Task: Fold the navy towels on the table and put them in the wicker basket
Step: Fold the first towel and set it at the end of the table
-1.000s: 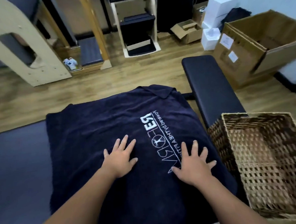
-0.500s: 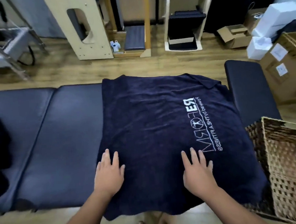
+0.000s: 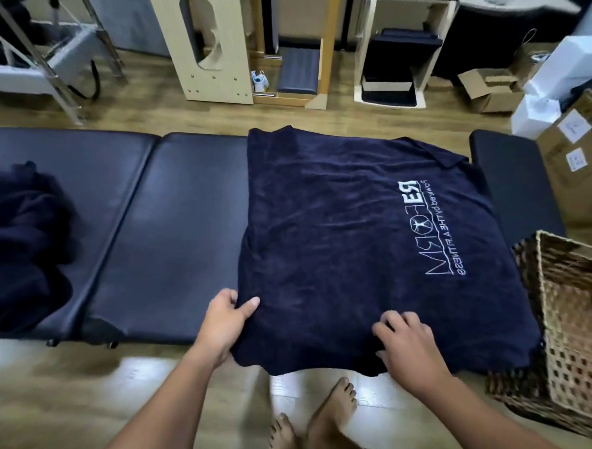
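A navy towel with white lettering lies spread flat on the dark padded table, its near edge hanging over the front. My left hand pinches the towel's near left corner, thumb on top. My right hand rests on the near edge with fingers curled into the cloth. A heap of more navy towels sits at the table's far left. The wicker basket stands tilted at the right, beside the towel, and looks empty.
My bare feet stand on the wooden floor below the table's front edge. Cardboard boxes and white boxes crowd the right. Wooden furniture and a metal frame stand behind the table.
Both hands slid from flat on the towel back to its near edge. The left hand now grips the near left corner and the right fingers have curled. The view shifted left.
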Demonstrator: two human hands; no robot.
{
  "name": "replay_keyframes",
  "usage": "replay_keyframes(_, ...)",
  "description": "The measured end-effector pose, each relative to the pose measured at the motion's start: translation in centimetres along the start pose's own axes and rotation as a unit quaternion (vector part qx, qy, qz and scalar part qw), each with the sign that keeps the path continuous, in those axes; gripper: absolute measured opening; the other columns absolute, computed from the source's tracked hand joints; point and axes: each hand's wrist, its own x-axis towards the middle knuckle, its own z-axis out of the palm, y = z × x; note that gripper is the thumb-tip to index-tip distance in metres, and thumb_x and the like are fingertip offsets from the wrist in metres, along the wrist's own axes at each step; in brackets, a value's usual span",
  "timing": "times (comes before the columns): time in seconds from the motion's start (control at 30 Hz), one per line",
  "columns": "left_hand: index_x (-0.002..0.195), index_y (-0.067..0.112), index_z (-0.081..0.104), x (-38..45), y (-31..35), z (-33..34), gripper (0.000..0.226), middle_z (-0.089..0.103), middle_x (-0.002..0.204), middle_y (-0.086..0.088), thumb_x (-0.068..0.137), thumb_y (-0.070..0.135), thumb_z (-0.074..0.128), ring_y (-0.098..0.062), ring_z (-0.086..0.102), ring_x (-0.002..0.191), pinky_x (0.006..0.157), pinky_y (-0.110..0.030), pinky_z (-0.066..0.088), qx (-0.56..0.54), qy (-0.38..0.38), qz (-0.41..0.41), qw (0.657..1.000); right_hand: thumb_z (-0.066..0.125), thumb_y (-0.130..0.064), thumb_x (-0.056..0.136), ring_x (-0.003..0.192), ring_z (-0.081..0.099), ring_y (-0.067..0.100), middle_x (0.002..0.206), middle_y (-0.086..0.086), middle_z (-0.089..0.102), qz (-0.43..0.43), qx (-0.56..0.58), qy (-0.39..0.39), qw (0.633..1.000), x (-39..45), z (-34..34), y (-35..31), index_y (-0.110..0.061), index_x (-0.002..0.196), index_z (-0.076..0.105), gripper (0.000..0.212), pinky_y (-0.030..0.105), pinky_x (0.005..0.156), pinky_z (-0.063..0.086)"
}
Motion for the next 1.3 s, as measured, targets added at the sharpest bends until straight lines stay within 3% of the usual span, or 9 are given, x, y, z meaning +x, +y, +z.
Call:
replay_keyframes(0.1, 0.091, 0.006, 0.069, 0.7, 0.0, -1.8, 0.016, 0.077, 0.087, -0.007, 0.09, 0.021, 0.076, -0.028, 0.075, 0.084, 0.082, -0.051, 0.06, -0.006, -0.037, -0.017, 0.999, 0.095, -0.03, 0.055, 0.072, 0.051, 0.022, 0.079, -0.009, 0.055, 0.007, -0.01, 0.003, 1.0, 0.8, -0.2, -0.9, -0.026, 0.073, 0.066, 0.034, 0.035, 0.052, 0.042)
replay_keyframes(0.27, 0.078, 0.013, 0.072, 3.3, -0.7, -6.4, 0.03, 0.075, 0.077, -0.002, 0.083, 0.042, 0.077, -0.027, 0.072, 0.081, 0.079, -0.045, 0.058, 0.212, -0.001, 0.014, 0.977, 0.06, -0.037, 0.096, 0.108, 0.051, 0.021, 0.113, -0.004, 0.055, -0.059, 0.065, -0.087, 0.992, 1.6, -1.4, -4.0, -0.023, 0.112, 0.061, 0.022, 0.038, 0.087, 0.047)
replay_keyframes(0.4, 0.093, 0.016, 0.06, 3.6, -0.9, -9.4, 0.031, 0.068, 0.103, -0.009, 0.088, 0.045, 0.071, -0.033, 0.063, 0.095, 0.083, -0.042, 0.053, 0.385, 0.009, -0.026, 0.922, 0.063, -0.04, 0.093, 0.101, 0.055, 0.018, 0.108, -0.008, 0.053, -0.105, 0.147, -0.144, 0.973, 1.9, -1.5, -6.0, -0.027, 0.102, 0.056, 0.018, 0.037, 0.086, 0.049)
replay_keyframes(0.47, 0.103, 0.016, 0.045, 3.4, -1.1, -9.5, 0.041, 0.056, 0.112, -0.01, 0.086, 0.043, 0.07, -0.036, 0.058, 0.105, 0.085, -0.043, 0.051, 0.471, 0.011, -0.042, 0.881, 0.064, -0.04, 0.092, 0.105, 0.054, 0.018, 0.109, -0.008, 0.05, -0.063, 0.144, -0.104, 0.982, 1.7, -0.8, -5.1, -0.026, 0.107, 0.055, 0.022, 0.036, 0.086, 0.049)
replay_keyframes(0.6, 0.133, 0.019, 0.038, 2.7, -1.6, -7.1, 0.06, 0.039, 0.133, -0.012, 0.079, 0.023, 0.064, -0.038, 0.044, 0.121, 0.09, -0.049, 0.048, 0.55, 0.049, 0.157, 0.819, 0.066, -0.048, 0.088, 0.109, 0.046, 0.021, 0.116, -0.007, 0.042, 0.083, 0.098, -0.014, 0.992, 0.4, -0.3, -2.5, -0.027, 0.116, 0.052, 0.038, 0.04, 0.08, 0.051)
replay_keyframes(0.7, 0.157, 0.025, 0.025, 3.0, -0.8, -4.9, 0.074, 0.018, 0.165, -0.007, 0.09, 0.032, 0.057, -0.032, 0.022, 0.149, 0.116, -0.048, 0.032, 0.58, -0.073, 0.233, 0.777, 0.057, -0.061, 0.09, 0.126, 0.036, 0.022, 0.14, -0.007, 0.035, 0.143, 0.06, -0.02, 0.988, 0.4, -0.8, -1.4, -0.035, 0.133, 0.043, 0.052, 0.047, 0.094, 0.046)
replay_keyframes(0.9, 0.158, 0.044, -0.007, 3.5, 3.1, 0.6, 0.081, -0.024, 0.166, -0.001, 0.097, 0.032, 0.046, -0.037, -0.019, 0.153, 0.117, -0.069, 0.012, 0.57, -0.186, 0.138, 0.788, 0.047, -0.059, 0.096, 0.153, 0.001, 0.032, 0.167, 0.001, 0.001, 0.196, 0.119, -0.088, 0.969, 3.3, -1.6, 0.8, -0.036, 0.157, 0.013, 0.074, 0.062, 0.116, 0.024)
replay_keyframes(1.03, 0.15, 0.058, -0.016, 6.0, 5.8, 3.5, 0.08, -0.03, 0.164, 0.004, 0.096, 0.05, 0.041, -0.037, -0.024, 0.151, 0.112, -0.076, 0.0, 0.573, -0.181, 0.121, 0.79, 0.046, -0.063, 0.096, 0.154, -0.008, 0.033, 0.168, -0.001, -0.007, 0.198, 0.136, -0.095, 0.966, 5.9, -2.0, 2.6, -0.042, 0.157, 0.006, 0.076, 0.066, 0.117, 0.018)
replay_keyframes(1.3, 0.141, 0.068, -0.023, 12.3, 12.2, 12.2, 0.068, -0.035, 0.162, 0.006, 0.095, 0.074, 0.027, -0.031, -0.029, 0.15, 0.118, -0.069, -0.004, 0.592, -0.174, 0.19, 0.764, 0.041, -0.064, 0.098, 0.152, -0.019, 0.034, 0.168, 0.0, -0.016, 0.193, 0.158, -0.085, 0.965, 13.8, -3.4, 8.0, -0.047, 0.156, 0.001, 0.073, 0.068, 0.118, 0.005)
